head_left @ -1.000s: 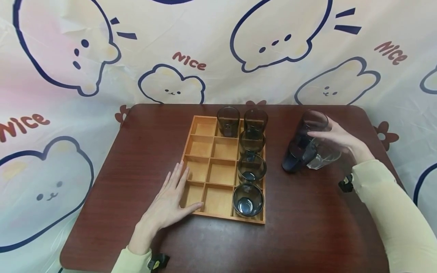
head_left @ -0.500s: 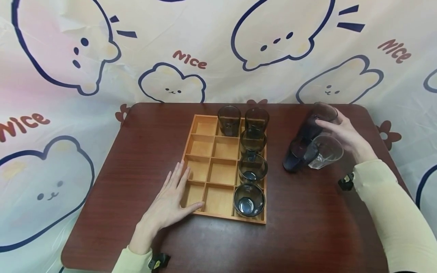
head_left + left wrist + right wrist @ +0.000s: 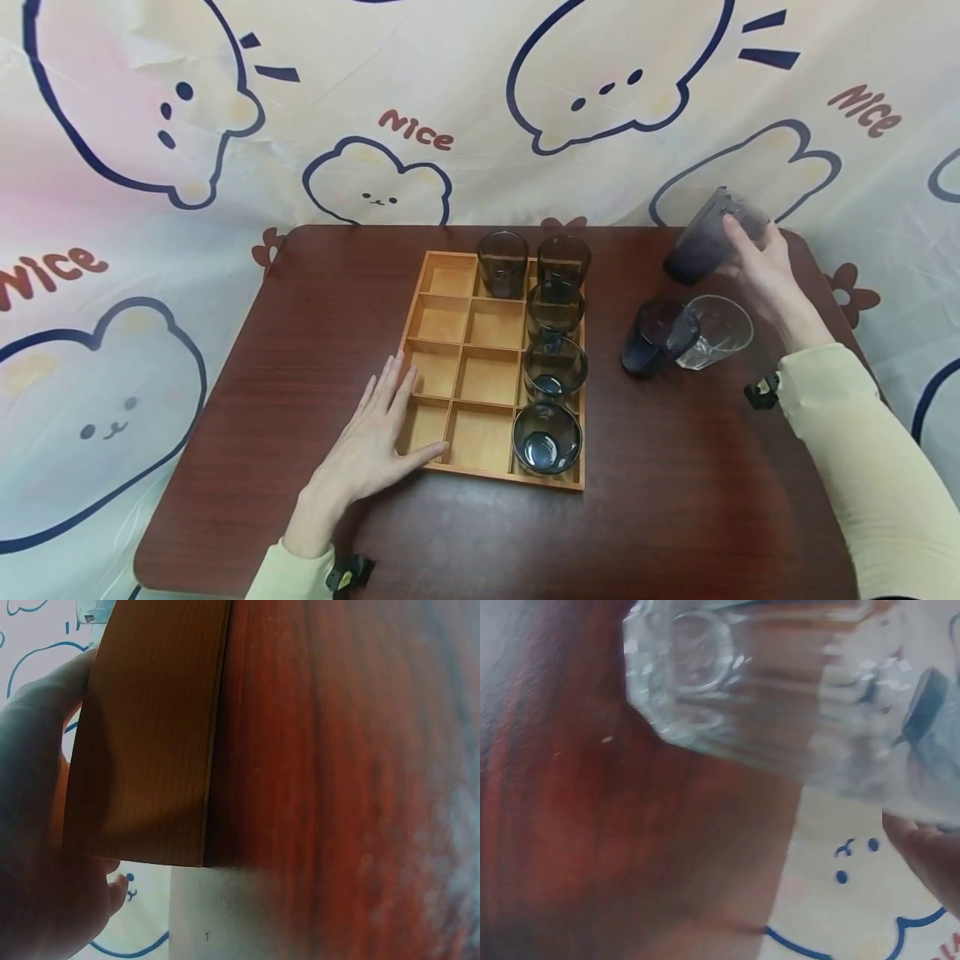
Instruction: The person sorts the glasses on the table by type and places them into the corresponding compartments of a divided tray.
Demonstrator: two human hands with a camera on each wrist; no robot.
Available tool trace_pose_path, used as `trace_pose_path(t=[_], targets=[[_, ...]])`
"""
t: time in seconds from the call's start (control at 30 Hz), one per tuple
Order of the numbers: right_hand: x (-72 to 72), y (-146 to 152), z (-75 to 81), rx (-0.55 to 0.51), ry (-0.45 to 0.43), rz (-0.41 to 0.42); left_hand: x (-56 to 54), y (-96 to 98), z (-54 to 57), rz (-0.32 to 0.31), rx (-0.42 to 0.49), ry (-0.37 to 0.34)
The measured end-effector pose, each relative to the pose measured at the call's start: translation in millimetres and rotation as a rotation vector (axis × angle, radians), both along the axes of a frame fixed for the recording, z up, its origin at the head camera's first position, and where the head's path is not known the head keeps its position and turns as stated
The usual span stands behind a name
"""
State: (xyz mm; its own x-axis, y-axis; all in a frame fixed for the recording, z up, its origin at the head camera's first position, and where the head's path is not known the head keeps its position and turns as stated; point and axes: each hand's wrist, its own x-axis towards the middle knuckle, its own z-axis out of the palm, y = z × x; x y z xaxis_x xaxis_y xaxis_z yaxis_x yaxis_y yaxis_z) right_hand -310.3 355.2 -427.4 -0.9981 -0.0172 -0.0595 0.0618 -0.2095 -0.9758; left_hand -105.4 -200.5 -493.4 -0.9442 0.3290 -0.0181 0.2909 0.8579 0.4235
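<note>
In the right hand [image 3: 768,271] we are gripping a dark tumbler [image 3: 707,237], held at its right side. The tumbler is lying to the left of the palm, its long axis leaning, running from a darker lower end at left up toward the right; we cannot tell whether it is touching the table [image 3: 697,500]. Just nearer to us, a dark glass [image 3: 645,346] and a clear glass [image 3: 723,329] are standing close together. The divided tray [image 3: 480,440] is lying well to the left, where our left hand [image 3: 367,446], grasping nothing, is resting with straight fingers at its near left corner.
</note>
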Motion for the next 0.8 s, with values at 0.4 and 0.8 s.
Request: trace_pose_path(t=[0.4, 0.8], targets=[[12.7, -34, 31.0, 0.246, 0.144, -0.127, 0.1, -0.7, 0.8, 0.002, -0.004, 0.002], [33.9, -98, 61.0, 0.332, 0.305, -0.055, 0.3, -1.1, -0.1, -0.005, 0.003, 0.015]])
